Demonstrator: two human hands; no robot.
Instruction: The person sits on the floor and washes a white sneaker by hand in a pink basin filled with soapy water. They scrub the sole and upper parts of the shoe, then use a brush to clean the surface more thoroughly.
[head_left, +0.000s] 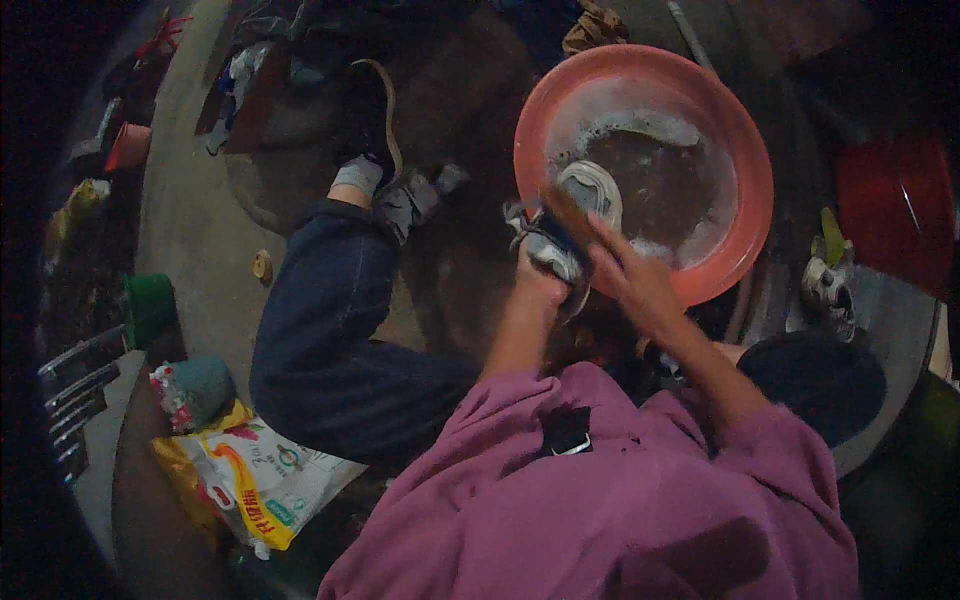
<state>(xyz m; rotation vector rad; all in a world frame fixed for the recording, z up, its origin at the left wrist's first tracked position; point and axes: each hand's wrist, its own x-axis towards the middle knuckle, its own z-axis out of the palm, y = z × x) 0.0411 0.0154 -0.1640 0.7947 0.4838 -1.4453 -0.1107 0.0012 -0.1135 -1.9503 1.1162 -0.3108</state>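
My left hand (546, 289) grips a sneaker (592, 187) at its ankle end and holds it tilted over the near left rim of a salmon-pink plastic basin (752, 187). The shoe's pale toe points away from me, and its laces hang loose. Pressed to the shoe is a brown scrubbing brush (564, 208), held in my right hand (634, 274); that hand is slightly blurred and the brush's bristles are hidden. Cloudy water (652, 176) with white suds along its edge fills the basin's bottom.
A grey shoe (416, 201) lies left of the basin. Another sneaker (829, 289) stands at right beside a red container (892, 214). At left are a printed plastic bag (281, 476), a green container (150, 309) and a small yellow round object (262, 266). My bent legs flank the basin.
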